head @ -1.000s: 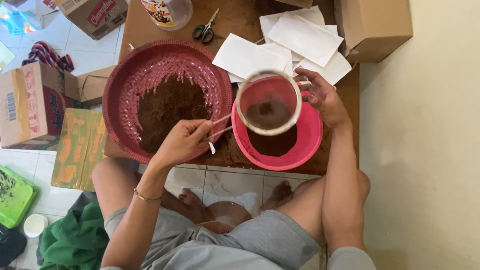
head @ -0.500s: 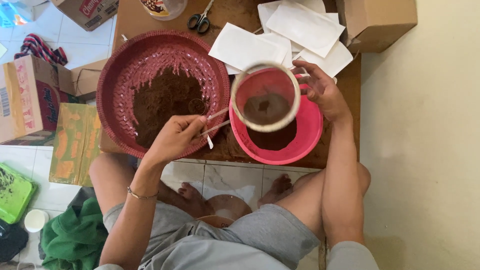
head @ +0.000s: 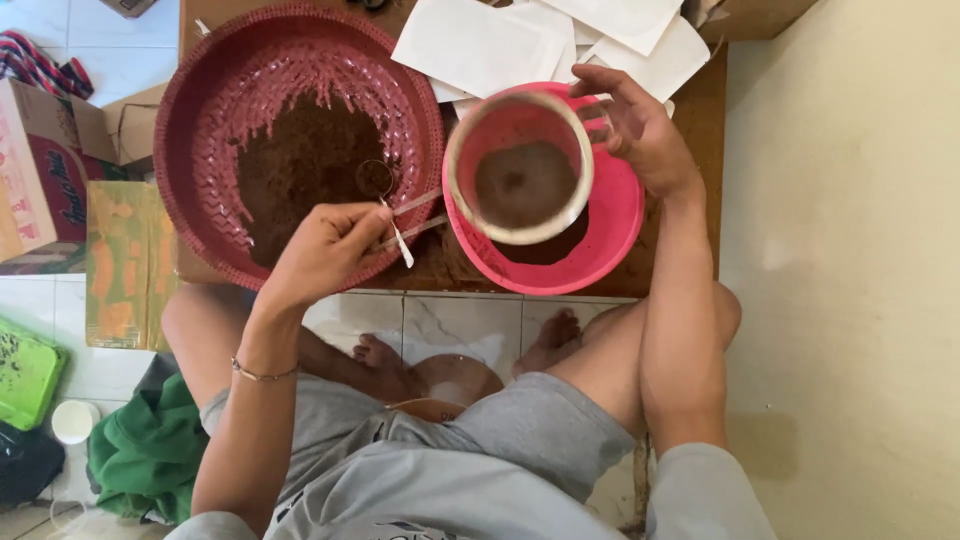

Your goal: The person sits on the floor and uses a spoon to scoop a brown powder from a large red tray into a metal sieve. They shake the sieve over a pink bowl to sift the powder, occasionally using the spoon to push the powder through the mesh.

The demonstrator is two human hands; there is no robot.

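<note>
Hands worked over a low wooden table (head: 690, 240) on pale floor tiles (head: 440, 320): the right hand (head: 640, 130) gripped a sieve (head: 518, 168), and the left hand (head: 325, 250) pinched what seemed a spoon (head: 385, 195).

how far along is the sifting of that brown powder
Partly done, by the look of it. Sifted brown powder already lies in the pink bowl. In hand: the right hand holds the round sieve over it with powder inside, and the left hand holds a small spoon. Left: the heap in the big red basin.

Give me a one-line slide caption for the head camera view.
Right hand holds a sieve of brown powder over a pink bowl; left hand scoops from a red woven tray.
</note>
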